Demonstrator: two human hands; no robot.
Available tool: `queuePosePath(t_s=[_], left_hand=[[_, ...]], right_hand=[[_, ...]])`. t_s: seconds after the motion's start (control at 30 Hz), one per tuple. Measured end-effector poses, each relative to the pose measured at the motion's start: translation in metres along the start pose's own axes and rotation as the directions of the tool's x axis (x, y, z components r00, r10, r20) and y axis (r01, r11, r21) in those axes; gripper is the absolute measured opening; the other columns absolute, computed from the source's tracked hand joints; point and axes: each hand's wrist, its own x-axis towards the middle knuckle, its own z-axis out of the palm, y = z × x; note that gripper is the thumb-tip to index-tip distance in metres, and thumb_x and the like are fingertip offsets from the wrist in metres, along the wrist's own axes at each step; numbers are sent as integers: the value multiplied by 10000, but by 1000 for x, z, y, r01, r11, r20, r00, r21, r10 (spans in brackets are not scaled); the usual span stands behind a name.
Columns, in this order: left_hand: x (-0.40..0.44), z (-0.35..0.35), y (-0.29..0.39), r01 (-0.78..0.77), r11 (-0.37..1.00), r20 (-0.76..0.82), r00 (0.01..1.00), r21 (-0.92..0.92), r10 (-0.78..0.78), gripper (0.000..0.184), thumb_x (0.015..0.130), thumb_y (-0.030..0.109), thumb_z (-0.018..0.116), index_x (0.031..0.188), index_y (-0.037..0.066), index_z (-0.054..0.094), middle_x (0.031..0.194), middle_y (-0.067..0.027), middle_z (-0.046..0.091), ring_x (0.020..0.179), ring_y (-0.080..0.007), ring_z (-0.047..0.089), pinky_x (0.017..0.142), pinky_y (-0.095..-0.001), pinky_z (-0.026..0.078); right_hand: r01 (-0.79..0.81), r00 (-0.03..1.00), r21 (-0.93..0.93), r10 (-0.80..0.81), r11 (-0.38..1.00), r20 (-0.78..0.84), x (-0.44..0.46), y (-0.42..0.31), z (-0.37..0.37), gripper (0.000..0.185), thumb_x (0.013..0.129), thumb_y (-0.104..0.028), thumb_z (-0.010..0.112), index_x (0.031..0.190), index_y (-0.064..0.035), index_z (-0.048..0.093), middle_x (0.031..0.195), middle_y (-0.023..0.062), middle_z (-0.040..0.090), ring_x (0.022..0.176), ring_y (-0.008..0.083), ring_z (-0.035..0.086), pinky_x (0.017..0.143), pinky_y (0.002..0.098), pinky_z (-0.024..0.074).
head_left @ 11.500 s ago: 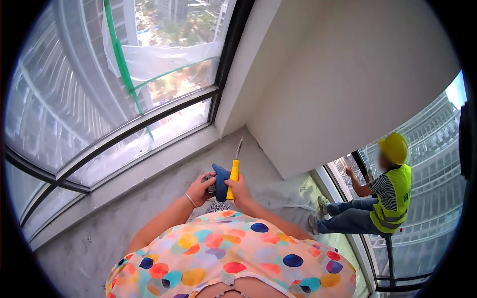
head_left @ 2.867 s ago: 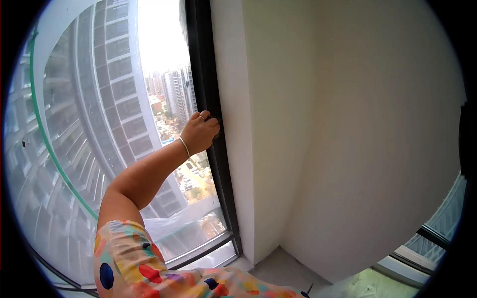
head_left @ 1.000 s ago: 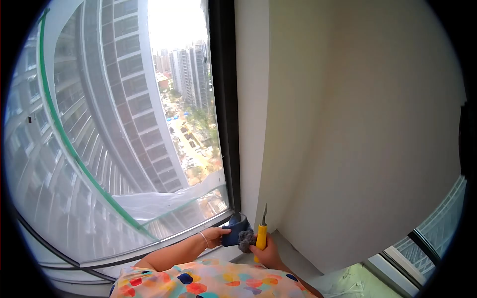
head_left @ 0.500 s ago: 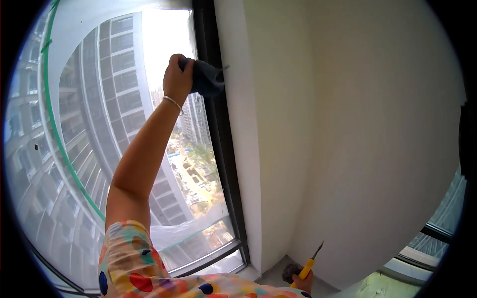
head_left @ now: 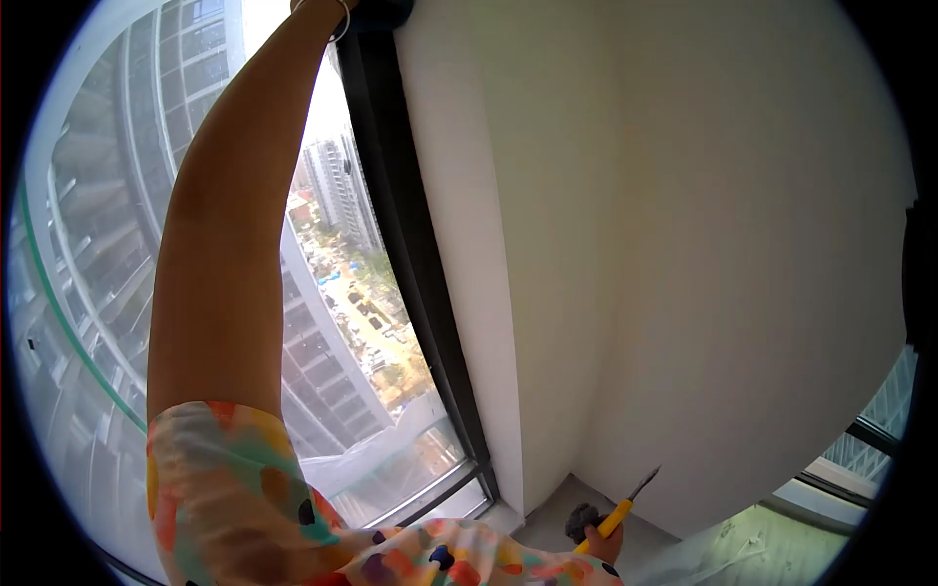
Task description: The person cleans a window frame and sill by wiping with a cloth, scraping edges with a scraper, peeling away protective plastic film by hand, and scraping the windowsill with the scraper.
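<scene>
The dark blue cloth (head_left: 393, 12) is at the top edge, just before 12 o'clock, by the black window frame (head_left: 401, 215); half a second ago it was lower and fully in sight. Only a dark, rounded part shows. The left hand (head_left: 309, 6) beside it is mostly cropped, so its finger hold cannot be told. At 5 o'clock, the right hand (head_left: 604, 543) stays closed around a yellow-handled tool (head_left: 618, 518), blade towards 1 o'clock, a fuzzy grey scrubber (head_left: 583, 521) just beside it. Grey floor (head_left: 645, 539) lies beneath; a plain pale wall (head_left: 743, 244) fills 3 o'clock.
</scene>
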Motion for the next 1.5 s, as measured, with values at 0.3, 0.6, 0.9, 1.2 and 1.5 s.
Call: queuePosePath(t_s=[0.3, 0.6, 0.9, 1.2, 1.5], left_hand=[[-189, -51, 97, 460, 481, 188, 839, -746, -511, 373, 806, 337, 689, 971, 56, 508, 995, -175, 612, 932, -370, 608, 781, -420, 499], [-390, -47, 163, 460, 357, 482, 875, -813, -31, 423, 782, 338, 698, 997, 10, 539, 920, -190, 626, 878, -375, 603, 760, -417, 476], [-249, -48, 62, 170, 456, -163, 780, -873, -604, 195, 820, 134, 634, 1000, 58, 650, 990, -89, 654, 957, -289, 596, 849, -367, 473], [-142, -31, 45, 26, 896, -297, 939, -442, -174, 291, 854, 87, 538, 1132, 127, 616, 1256, -3, 547, 1082, -230, 573, 826, -342, 543], [-170, -53, 44, -75, 995, -128, 990, -63, 67, 470, 851, 87, 571, 1311, 123, 479, 1246, -70, 504, 1080, -272, 574, 671, -330, 598]], right_hand=[[0, 982, -18, 4, 1000, 190, -10, -65, 19, 495, 750, -6, 655, 1190, -24, 429, 1030, 99, 511, 901, 203, 559, 871, 316, 461], [77, 992, -123, -64, 989, 110, -44, -41, -51, 431, 696, 17, 665, 1079, -71, 488, 922, 78, 519, 812, 204, 557, 735, 322, 501], [26, 997, -56, -22, 998, 71, -24, -27, -62, 396, 735, -1, 645, 1089, -40, 473, 922, 86, 517, 808, 194, 568, 728, 323, 492], [7, 996, 2, -7, 1000, 94, 5, 10, -21, 403, 706, 43, 626, 1064, -69, 479, 910, 81, 519, 712, 205, 577, 572, 347, 538], [17, 999, -154, -9, 988, 54, 39, 50, -25, 484, 690, 15, 661, 1127, -58, 466, 949, 100, 532, 740, 212, 588, 615, 343, 546]])
